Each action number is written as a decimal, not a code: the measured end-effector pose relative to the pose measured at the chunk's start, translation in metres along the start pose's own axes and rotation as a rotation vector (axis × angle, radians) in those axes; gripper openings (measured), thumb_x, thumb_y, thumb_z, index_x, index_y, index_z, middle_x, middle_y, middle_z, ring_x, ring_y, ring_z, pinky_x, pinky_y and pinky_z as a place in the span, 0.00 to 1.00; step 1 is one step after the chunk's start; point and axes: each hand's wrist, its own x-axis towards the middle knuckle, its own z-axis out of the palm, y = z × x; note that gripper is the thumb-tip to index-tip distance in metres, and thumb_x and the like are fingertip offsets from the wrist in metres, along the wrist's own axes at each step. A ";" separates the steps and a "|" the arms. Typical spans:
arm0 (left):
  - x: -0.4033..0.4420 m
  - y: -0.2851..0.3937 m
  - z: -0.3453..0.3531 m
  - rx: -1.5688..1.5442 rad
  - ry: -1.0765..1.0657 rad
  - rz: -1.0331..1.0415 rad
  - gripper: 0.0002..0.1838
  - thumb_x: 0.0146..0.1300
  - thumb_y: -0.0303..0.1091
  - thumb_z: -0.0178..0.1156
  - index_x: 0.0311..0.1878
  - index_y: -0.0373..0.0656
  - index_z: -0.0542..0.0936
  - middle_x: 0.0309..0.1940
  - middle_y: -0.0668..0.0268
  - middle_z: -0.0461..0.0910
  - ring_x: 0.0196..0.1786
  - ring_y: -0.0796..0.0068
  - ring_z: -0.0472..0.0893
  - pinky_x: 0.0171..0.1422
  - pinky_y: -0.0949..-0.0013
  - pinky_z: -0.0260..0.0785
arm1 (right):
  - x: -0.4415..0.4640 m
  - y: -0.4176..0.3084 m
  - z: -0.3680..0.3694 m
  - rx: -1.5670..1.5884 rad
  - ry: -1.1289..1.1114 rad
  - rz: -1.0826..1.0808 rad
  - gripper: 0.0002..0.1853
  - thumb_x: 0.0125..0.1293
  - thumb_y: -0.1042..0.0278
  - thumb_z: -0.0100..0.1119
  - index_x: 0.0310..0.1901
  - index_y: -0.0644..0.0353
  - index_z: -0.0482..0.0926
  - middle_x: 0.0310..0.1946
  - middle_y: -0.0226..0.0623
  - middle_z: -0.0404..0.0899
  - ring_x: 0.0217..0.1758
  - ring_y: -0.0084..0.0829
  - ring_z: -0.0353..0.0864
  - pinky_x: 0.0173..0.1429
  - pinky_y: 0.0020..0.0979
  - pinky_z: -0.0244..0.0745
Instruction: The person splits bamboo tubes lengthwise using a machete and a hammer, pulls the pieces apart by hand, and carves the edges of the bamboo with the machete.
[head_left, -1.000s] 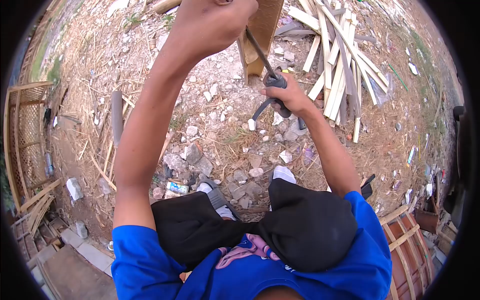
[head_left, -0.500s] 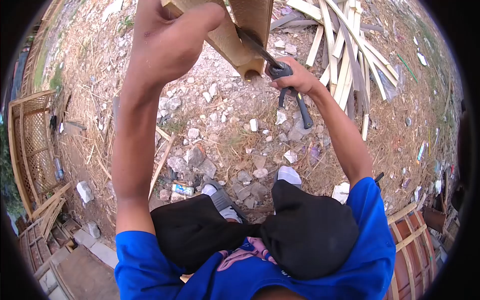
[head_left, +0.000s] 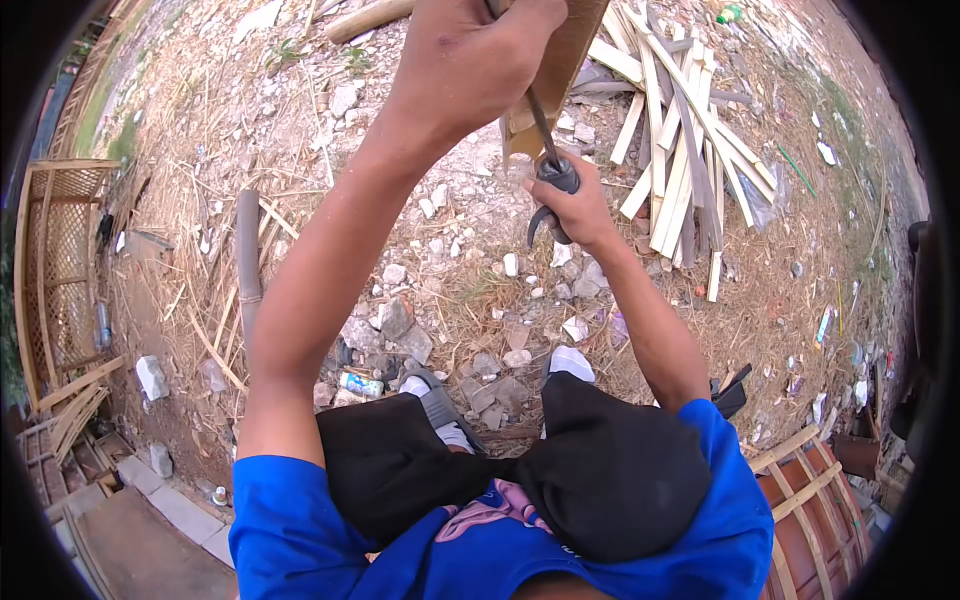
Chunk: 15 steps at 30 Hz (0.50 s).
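My right hand point(head_left: 568, 200) is wrapped around the black handle of a long tool that looks like a machete; a curved black guard hangs below the fingers. Its narrow dark blade point(head_left: 541, 122) slants up against a split length of tan bamboo point(head_left: 572, 60). My left hand point(head_left: 480, 60) is closed at the top of the view, over the upper part of the bamboo. Something grey shows by its thumb, but whether the fingers grip the blade's far end or the bamboo is hidden. The bamboo's upper end runs out of view.
A heap of pale split strips point(head_left: 690, 140) lies at the upper right. A grey pole point(head_left: 248, 255) and a drink can point(head_left: 361, 384) rest on the rubble to the left. Lattice frames point(head_left: 70, 270) stand at the far left. Stones surround my feet.
My left hand has moved right, and the bamboo has shifted up and right. The blade now points more steeply upward. My right hand has come slightly down with the tool.
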 end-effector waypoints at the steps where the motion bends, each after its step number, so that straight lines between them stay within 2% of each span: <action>1: 0.007 0.014 -0.001 0.013 -0.137 0.031 0.21 0.66 0.20 0.51 0.63 0.34 0.68 0.49 0.63 0.78 0.48 0.78 0.79 0.51 0.72 0.74 | -0.001 -0.008 0.003 0.009 0.004 -0.035 0.19 0.59 0.61 0.72 0.44 0.66 0.78 0.18 0.24 0.73 0.15 0.15 0.69 0.19 0.22 0.61; 2: 0.011 0.030 0.000 0.100 -0.169 0.052 0.23 0.66 0.23 0.53 0.65 0.34 0.66 0.49 0.61 0.77 0.48 0.77 0.79 0.50 0.72 0.75 | 0.000 -0.021 0.002 0.091 0.031 -0.009 0.18 0.59 0.62 0.71 0.44 0.67 0.78 0.18 0.25 0.73 0.15 0.15 0.69 0.18 0.21 0.61; 4: 0.029 0.069 0.009 0.332 -0.172 0.070 0.30 0.67 0.39 0.60 0.67 0.34 0.65 0.53 0.52 0.76 0.53 0.69 0.78 0.52 0.59 0.75 | 0.001 -0.062 0.004 0.169 0.052 -0.083 0.14 0.60 0.63 0.71 0.37 0.63 0.76 0.19 0.26 0.72 0.15 0.16 0.68 0.18 0.21 0.62; 9: 0.026 0.113 -0.016 0.409 -0.110 0.215 0.35 0.64 0.44 0.62 0.68 0.34 0.62 0.55 0.49 0.73 0.57 0.63 0.75 0.56 0.56 0.72 | -0.002 -0.127 -0.010 0.248 0.130 -0.229 0.15 0.60 0.61 0.67 0.39 0.63 0.76 0.19 0.32 0.73 0.15 0.20 0.69 0.21 0.24 0.64; 11: 0.023 0.117 -0.039 0.400 -0.053 0.256 0.37 0.63 0.46 0.63 0.68 0.34 0.61 0.56 0.48 0.71 0.58 0.61 0.74 0.58 0.55 0.71 | -0.005 -0.117 -0.011 0.342 0.071 -0.200 0.13 0.62 0.63 0.64 0.41 0.63 0.75 0.19 0.34 0.73 0.15 0.21 0.68 0.22 0.25 0.64; 12: 0.022 0.117 -0.049 0.400 -0.023 0.264 0.38 0.63 0.47 0.63 0.68 0.33 0.61 0.57 0.47 0.71 0.59 0.60 0.74 0.59 0.54 0.71 | -0.002 -0.090 -0.009 0.397 0.071 -0.137 0.13 0.63 0.64 0.62 0.42 0.64 0.74 0.18 0.33 0.72 0.15 0.21 0.67 0.22 0.26 0.64; 13: 0.022 0.113 -0.057 0.401 0.005 0.263 0.40 0.62 0.48 0.64 0.68 0.33 0.61 0.57 0.46 0.70 0.60 0.59 0.73 0.60 0.54 0.70 | -0.001 -0.043 -0.010 0.279 0.052 -0.025 0.11 0.64 0.65 0.61 0.41 0.63 0.74 0.17 0.33 0.71 0.15 0.21 0.67 0.22 0.25 0.64; 14: 0.022 0.110 -0.063 0.401 0.033 0.266 0.41 0.62 0.49 0.64 0.69 0.33 0.60 0.58 0.46 0.69 0.60 0.58 0.73 0.60 0.53 0.70 | 0.001 0.024 -0.009 0.354 0.099 0.255 0.10 0.64 0.66 0.62 0.38 0.63 0.75 0.17 0.33 0.73 0.15 0.21 0.68 0.21 0.25 0.64; 15: 0.022 0.108 -0.068 0.403 0.060 0.266 0.42 0.61 0.50 0.65 0.69 0.33 0.60 0.58 0.45 0.69 0.61 0.57 0.72 0.61 0.52 0.69 | 0.002 0.039 -0.004 0.250 0.099 0.251 0.10 0.63 0.66 0.64 0.32 0.61 0.75 0.18 0.33 0.74 0.15 0.22 0.70 0.20 0.25 0.64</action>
